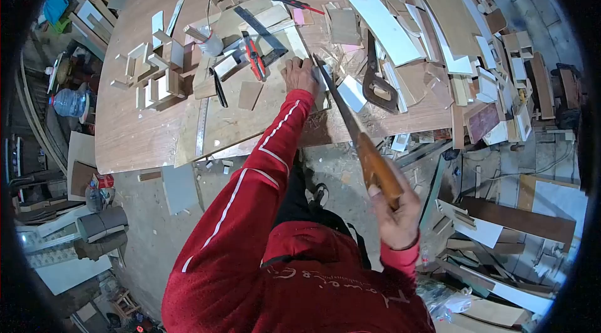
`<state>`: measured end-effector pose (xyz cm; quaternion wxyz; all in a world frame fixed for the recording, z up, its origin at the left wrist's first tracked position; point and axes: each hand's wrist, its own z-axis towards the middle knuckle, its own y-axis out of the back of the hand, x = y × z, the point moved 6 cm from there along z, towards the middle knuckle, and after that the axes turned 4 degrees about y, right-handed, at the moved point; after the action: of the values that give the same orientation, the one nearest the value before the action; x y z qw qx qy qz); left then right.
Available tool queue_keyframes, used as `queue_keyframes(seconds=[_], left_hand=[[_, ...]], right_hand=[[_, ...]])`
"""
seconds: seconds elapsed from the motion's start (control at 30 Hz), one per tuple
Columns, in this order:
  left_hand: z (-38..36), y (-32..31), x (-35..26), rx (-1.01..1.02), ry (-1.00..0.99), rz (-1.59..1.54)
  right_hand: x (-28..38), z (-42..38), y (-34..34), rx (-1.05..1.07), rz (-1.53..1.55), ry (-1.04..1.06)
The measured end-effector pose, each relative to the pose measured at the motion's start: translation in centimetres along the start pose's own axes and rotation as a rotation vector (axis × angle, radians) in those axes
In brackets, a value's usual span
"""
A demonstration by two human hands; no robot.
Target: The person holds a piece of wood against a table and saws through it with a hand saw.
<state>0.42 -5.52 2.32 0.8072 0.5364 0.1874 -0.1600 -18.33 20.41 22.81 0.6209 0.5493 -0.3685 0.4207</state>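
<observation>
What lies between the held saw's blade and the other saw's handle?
In the head view, a white piece lies between the held saw's blade and the other saw's handle.

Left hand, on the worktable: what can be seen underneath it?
The left hand rests over a pale strip, whose far end shows beyond the fingers. The saw blade shows beside the hand. Whatever lies directly beneath the palm is covered.

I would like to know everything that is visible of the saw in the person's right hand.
The saw has a long, dark, metal-looking blade that narrows towards its tip, and a glossy brown handle that looks wooden. The right hand grips the handle in front of the body. The blade slants forward over the table, its tip close beside the left hand. Its teeth are too small to make out.
</observation>
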Motion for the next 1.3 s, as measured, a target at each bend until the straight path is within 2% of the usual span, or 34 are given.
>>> queue_keyframes(seconds=[0.07,0.2,0.23,0.3,0.33,0.4,0.43,0.5,0.6,0.67,0.8,0.87,1.1,1.17,1.2,1.27,1.3], left_hand=[[0.0,0.6,-0.4,-0.025,-0.028,-0.034],[-0.8,0.0,-1.0,-0.066,-0.021,-0.067],[-0.7,-0.2,-0.8,-0.071,-0.019,-0.052],[-0.6,-0.3,-0.5,-0.078,-0.016,-0.034],[-0.6,-0.3,-0.5,-0.025,0.004,0.007],[-0.3,0.1,-0.7,0.026,0.020,0.050],[-0.3,0.5,-0.9,0.042,0.023,0.035],[-0.3,0.7,-1.0,0.059,0.023,0.021],[-0.3,0.7,-1.0,-0.005,0.017,0.013],[-0.2,0.7,-0.9,0.041,0.033,0.046],[-0.1,0.9,-1.2,0.073,0.051,0.074],[-0.1,0.6,-1.0,0.091,0.064,0.076],[-0.1,0.6,-0.8,0.083,0.029,0.021],[0.0,0.7,-1.0,0.071,0.024,0.047],[0.1,0.8,-1.1,0.066,0.023,0.047],[0.1,0.8,-1.0,0.087,0.057,0.060],[-0.1,0.6,-0.9,0.089,0.062,0.060]], right_hand=[[0.3,1.2,0.9,-0.003,0.103,-0.175],[2.2,2.3,2.0,0.026,0.022,-0.349],[1.8,2.1,1.9,0.025,0.019,-0.347],[0.8,1.4,1.3,0.023,-0.045,-0.185],[0.0,0.9,0.8,0.024,-0.043,-0.185],[-0.7,-0.1,0.1,-0.066,-0.002,-0.024],[-1.3,-0.9,-0.5,-0.067,0.002,-0.024],[-3.3,-2.5,-1.3,-0.116,0.043,-0.179],[-5.2,-3.8,-2.2,-0.126,-0.032,-0.083],[-6.2,-4.8,-2.7,-0.149,-0.059,-0.014],[-7.9,-6.9,-2.9,-0.153,-0.128,-0.048],[-8.3,-7.4,-2.9,-0.142,-0.261,0.064],[-8.9,-4.4,-4.0,-0.214,-0.226,0.062],[-9.8,-3.1,-5.0,-0.115,-0.113,-0.177],[-9.8,-3.2,-5.0,-0.115,-0.112,-0.172],[-8.9,-4.5,-4.7,-0.116,-0.225,0.007],[-9.0,-6.0,-4.4,-0.111,-0.227,0.005]])
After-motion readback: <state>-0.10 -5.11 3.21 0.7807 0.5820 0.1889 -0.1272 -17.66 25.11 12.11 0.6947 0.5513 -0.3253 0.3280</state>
